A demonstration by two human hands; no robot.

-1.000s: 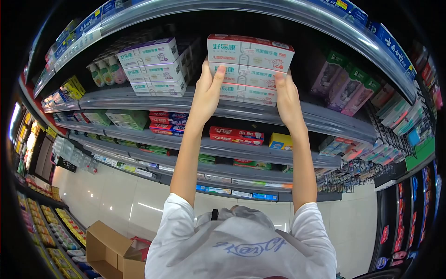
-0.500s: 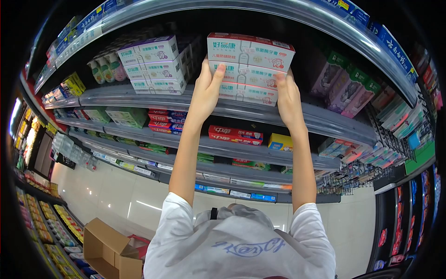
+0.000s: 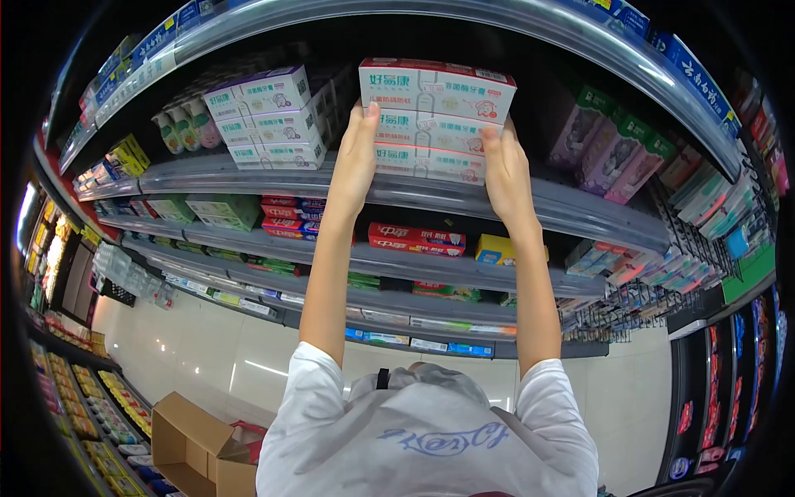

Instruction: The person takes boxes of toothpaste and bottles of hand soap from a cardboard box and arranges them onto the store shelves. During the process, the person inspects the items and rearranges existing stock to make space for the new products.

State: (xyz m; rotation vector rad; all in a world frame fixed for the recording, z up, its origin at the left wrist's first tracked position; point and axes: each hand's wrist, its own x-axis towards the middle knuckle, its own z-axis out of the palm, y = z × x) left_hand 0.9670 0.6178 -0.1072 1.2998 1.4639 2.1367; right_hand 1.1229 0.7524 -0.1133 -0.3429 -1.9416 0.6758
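A stack of three white toothpaste boxes with red edges (image 3: 435, 99) stands at the front of the upper shelf (image 3: 431, 197). My left hand (image 3: 358, 161) is closed against the stack's left side, its thumb on the front. On the right side, my right hand (image 3: 506, 170) presses with its thumb on the front of the middle box. The fingers behind the boxes are partly hidden. To the left, three similar boxes with purple edges (image 3: 269, 124) are stacked on the same shelf.
Pump bottles (image 3: 189, 126) stand at the shelf's left, purple-green packs (image 3: 609, 149) at its right. Red boxes (image 3: 416, 240) lie one shelf lower. An open cardboard box (image 3: 195, 443) sits on the floor at lower left. The upper shelf edge (image 3: 414, 18) overhangs.
The red-edged stack has shifted slightly left, with both my hands still on it. The lower boxes now line up more closely under the top one.
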